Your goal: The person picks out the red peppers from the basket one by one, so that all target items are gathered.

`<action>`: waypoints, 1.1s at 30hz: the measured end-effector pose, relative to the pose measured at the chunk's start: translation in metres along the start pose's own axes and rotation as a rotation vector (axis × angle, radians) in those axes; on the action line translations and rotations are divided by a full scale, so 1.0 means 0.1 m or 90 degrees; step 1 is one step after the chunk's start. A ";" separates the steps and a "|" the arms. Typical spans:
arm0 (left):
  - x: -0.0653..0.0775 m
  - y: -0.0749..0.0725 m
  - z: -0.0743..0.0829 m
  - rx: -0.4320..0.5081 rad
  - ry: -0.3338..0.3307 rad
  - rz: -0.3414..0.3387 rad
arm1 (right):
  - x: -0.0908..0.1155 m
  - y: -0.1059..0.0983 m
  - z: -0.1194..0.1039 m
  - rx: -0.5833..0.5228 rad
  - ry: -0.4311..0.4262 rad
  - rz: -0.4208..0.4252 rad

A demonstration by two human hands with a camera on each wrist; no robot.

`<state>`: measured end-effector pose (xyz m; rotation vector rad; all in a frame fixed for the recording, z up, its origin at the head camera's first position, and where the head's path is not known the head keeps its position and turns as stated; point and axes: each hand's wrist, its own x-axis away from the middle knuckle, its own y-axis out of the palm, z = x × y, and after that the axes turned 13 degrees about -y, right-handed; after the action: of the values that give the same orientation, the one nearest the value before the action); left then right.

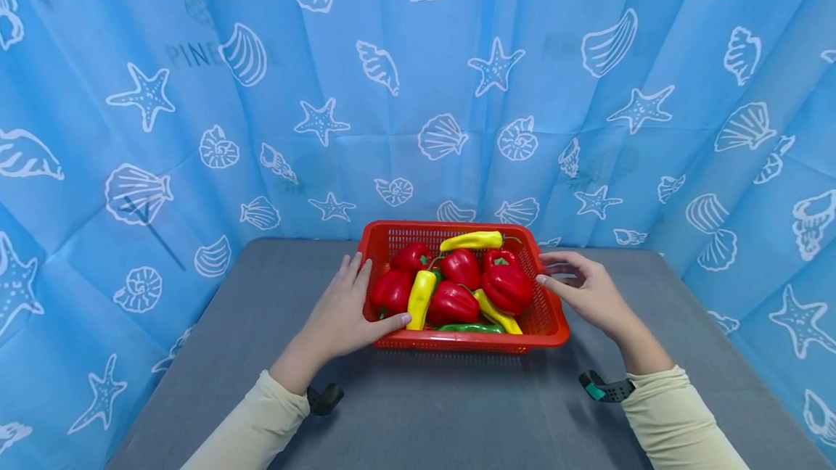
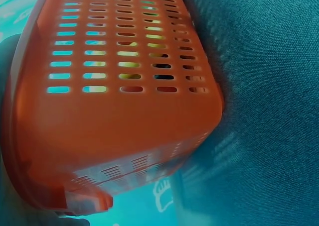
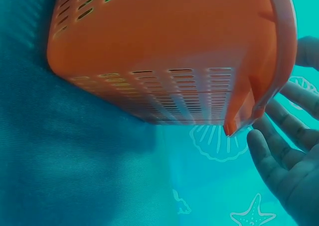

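A red plastic basket (image 1: 457, 341) with slotted walls stands on the table, holding several red bell peppers (image 1: 508, 289), long yellow peppers (image 1: 421, 299) and a green pepper (image 1: 472, 328). At its left end, my left hand (image 1: 341, 316) lies along the rim with straight fingers, the thumb over the front left corner. My right hand (image 1: 588, 294) is at the right end, its fingers spread and lightly bent beside the rim; contact is hard to tell. The right wrist view shows those fingers (image 3: 271, 159) loose around the basket's end handle (image 3: 241, 111).
A grey cloth covers the table (image 1: 444, 412) under the basket. Behind it and along both sides hangs a blue curtain (image 1: 405, 93) printed with white shells and starfish. Each wrist wears a dark strap, the right one (image 1: 607, 387) with a green patch.
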<state>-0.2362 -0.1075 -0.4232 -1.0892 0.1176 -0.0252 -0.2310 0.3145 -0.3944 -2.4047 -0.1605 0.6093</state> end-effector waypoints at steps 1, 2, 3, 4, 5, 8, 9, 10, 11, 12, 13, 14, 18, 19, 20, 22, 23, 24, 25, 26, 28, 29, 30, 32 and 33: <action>0.00 0.00 0.00 0.000 0.000 0.000 | 0.00 0.00 0.00 0.003 -0.004 0.000; 0.00 0.00 0.01 -0.002 -0.001 0.000 | 0.00 0.00 -0.01 0.006 -0.007 -0.001; 0.00 0.01 0.01 -0.005 -0.001 0.000 | 0.00 0.01 -0.01 0.010 -0.011 -0.001; 0.00 0.01 0.01 -0.008 -0.001 -0.001 | 0.00 0.01 -0.01 0.013 -0.012 -0.002; 0.00 0.01 0.01 -0.012 -0.002 -0.002 | 0.00 0.01 -0.01 0.016 -0.015 -0.003; 0.00 0.03 0.01 -0.023 -0.004 -0.009 | 0.00 0.01 -0.02 0.021 -0.018 -0.005; 0.00 0.03 0.01 -0.026 -0.005 -0.012 | 0.00 0.01 -0.02 0.022 -0.020 -0.006; 0.01 0.03 0.01 -0.027 -0.006 -0.015 | 0.00 0.01 -0.02 0.022 -0.021 -0.007; 0.01 0.03 0.01 -0.029 -0.007 -0.018 | 0.00 0.01 -0.02 0.023 -0.022 -0.009; 0.01 0.03 0.01 -0.030 -0.007 -0.019 | 0.00 0.01 -0.02 0.023 -0.023 -0.010; 0.01 0.03 0.01 -0.031 -0.007 -0.021 | 0.00 0.00 -0.02 0.024 -0.024 -0.011; 0.01 0.03 0.01 -0.032 -0.007 -0.022 | 0.00 0.00 -0.02 0.024 -0.024 -0.012; 0.01 0.02 0.01 -0.035 -0.007 -0.026 | 0.00 -0.01 -0.03 0.025 -0.025 -0.017; 0.01 0.02 0.01 -0.035 -0.007 -0.028 | 0.00 -0.01 -0.03 0.025 -0.025 -0.018; 0.01 0.02 0.01 -0.035 -0.008 -0.029 | 0.00 -0.01 -0.03 0.025 -0.025 -0.021; 0.01 0.01 0.01 -0.035 -0.008 -0.031 | 0.00 -0.01 -0.04 0.026 -0.023 -0.026; 0.01 0.01 0.01 -0.035 -0.008 -0.031 | 0.00 -0.01 -0.04 0.026 -0.022 -0.029; 0.01 0.02 0.01 -0.036 -0.008 -0.031 | 0.00 -0.01 -0.04 0.026 -0.021 -0.031; 0.01 0.01 0.01 -0.035 -0.008 -0.031 | 0.00 -0.02 -0.05 0.027 -0.021 -0.033; 0.01 0.01 0.01 -0.034 -0.008 -0.031 | 0.00 -0.02 -0.05 0.029 -0.021 -0.036; 0.02 0.01 0.01 -0.032 -0.011 -0.033 | 0.00 -0.02 -0.05 0.030 -0.022 -0.037; 0.02 0.01 0.01 -0.031 -0.011 -0.034 | 0.00 -0.02 -0.05 0.030 -0.023 -0.038; 0.02 0.01 0.01 -0.031 -0.012 -0.034 | -0.01 -0.02 -0.05 0.031 -0.025 -0.038; 0.02 0.00 0.00 -0.031 -0.012 -0.035 | -0.01 -0.02 -0.04 0.030 -0.029 -0.038; 0.02 0.00 0.00 -0.031 -0.012 -0.035 | -0.02 -0.02 -0.04 0.030 -0.030 -0.038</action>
<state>-0.2340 -0.1078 -0.4230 -1.1415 0.0721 -0.0619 -0.2305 0.3132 -0.3899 -2.3330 -0.2348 0.6353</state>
